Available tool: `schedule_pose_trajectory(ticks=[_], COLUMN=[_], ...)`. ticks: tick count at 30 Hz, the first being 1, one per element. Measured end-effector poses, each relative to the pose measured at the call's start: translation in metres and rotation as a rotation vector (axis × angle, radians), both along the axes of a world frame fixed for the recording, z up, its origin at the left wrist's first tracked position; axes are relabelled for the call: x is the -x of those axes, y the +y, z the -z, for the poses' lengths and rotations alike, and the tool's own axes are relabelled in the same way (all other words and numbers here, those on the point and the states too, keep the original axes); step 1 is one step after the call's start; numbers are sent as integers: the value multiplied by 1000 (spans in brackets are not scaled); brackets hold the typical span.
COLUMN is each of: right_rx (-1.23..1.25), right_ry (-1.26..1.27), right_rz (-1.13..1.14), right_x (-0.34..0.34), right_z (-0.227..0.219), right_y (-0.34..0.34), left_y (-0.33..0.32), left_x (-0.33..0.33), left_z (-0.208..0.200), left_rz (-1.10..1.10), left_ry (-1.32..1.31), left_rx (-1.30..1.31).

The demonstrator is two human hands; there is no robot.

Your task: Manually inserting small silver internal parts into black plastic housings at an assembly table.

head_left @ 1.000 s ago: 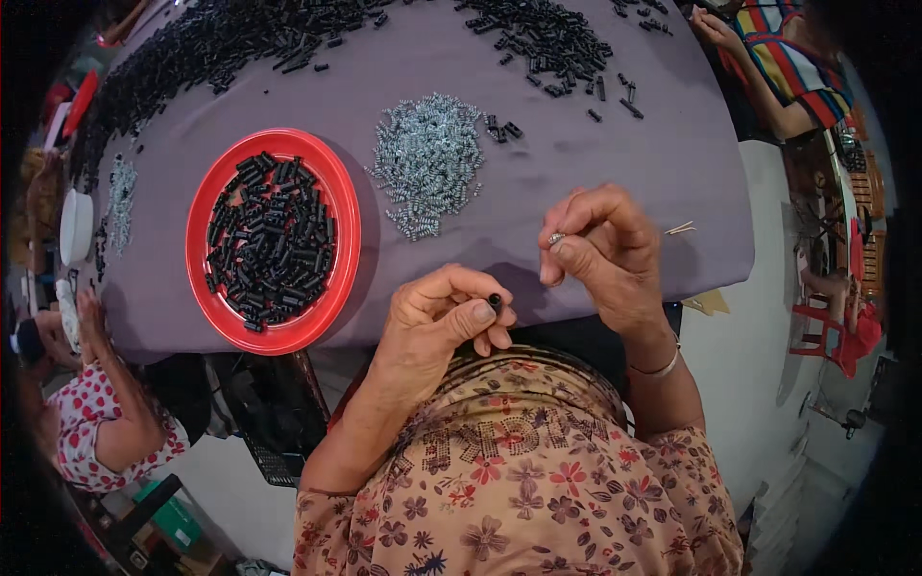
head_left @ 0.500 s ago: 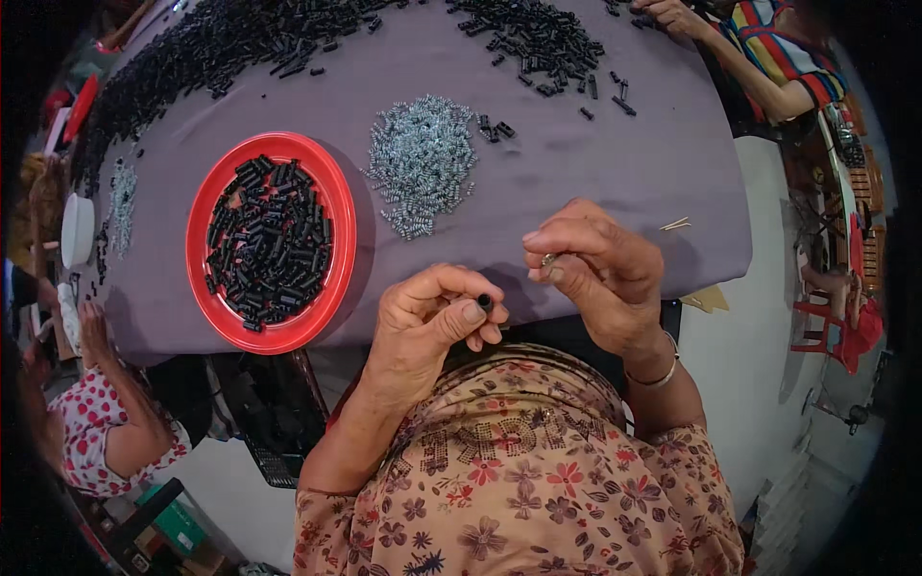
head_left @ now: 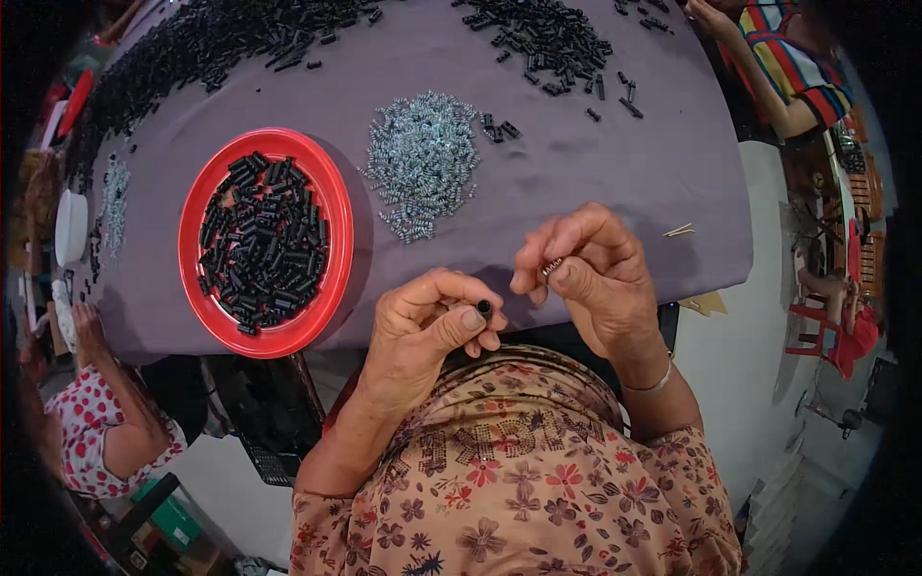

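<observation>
Between the thumb and fingers of my left hand [head_left: 429, 322] is a small hollow black plastic tube [head_left: 484, 309], its round open end turned toward my right. My right hand [head_left: 595, 274] pinches a small metal coil spring [head_left: 551, 267] between thumb and fingertips. The spring is a short way above and to the right of the tube, apart from it. Both hands are over the table's near edge, close to my body. A heap of silvery springs [head_left: 421, 158] lies beyond them on the cloth. To the left, a red plastic tray [head_left: 341, 202] holds many black tubes [head_left: 264, 240].
Piles of black tubes [head_left: 230, 58] cover the far side of the grey tablecloth [head_left: 615, 158], with another heap [head_left: 547, 43] at far right. Two thin sticks [head_left: 679, 230] lie near the right edge. Co-workers sit left [head_left: 106, 413] and far right [head_left: 783, 67]. A white bowl [head_left: 71, 228] stands at left.
My right hand has shifted slightly, and more of the spring shows between its fingertips. The left hand keeps hold of the tube almost in place. The far-right co-worker's hand has moved.
</observation>
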State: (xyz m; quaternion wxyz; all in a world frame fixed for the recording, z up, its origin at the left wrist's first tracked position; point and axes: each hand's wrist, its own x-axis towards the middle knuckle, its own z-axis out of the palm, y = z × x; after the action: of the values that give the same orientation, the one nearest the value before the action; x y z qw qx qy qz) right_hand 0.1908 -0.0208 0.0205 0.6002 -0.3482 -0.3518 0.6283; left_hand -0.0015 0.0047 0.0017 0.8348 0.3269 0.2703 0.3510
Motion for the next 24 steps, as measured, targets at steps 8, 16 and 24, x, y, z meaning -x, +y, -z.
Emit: schedule_pose_trajectory(ticks=[8,16,24], right_rx=[-145,-247,-353], right_ry=[-227,-668,-1041], right_rz=[-13,-2,28], right_x=[2,6,9], right_z=[1,-14,-36], right_y=[0,-5,-7], left_y=[0,-5,-3], left_x=[-1,-1,-3], left_z=[-1,-1,-1], left_rz=[33,27,-24], left_ry=[-57,-34,36], left_rx=[22,-37,-228])
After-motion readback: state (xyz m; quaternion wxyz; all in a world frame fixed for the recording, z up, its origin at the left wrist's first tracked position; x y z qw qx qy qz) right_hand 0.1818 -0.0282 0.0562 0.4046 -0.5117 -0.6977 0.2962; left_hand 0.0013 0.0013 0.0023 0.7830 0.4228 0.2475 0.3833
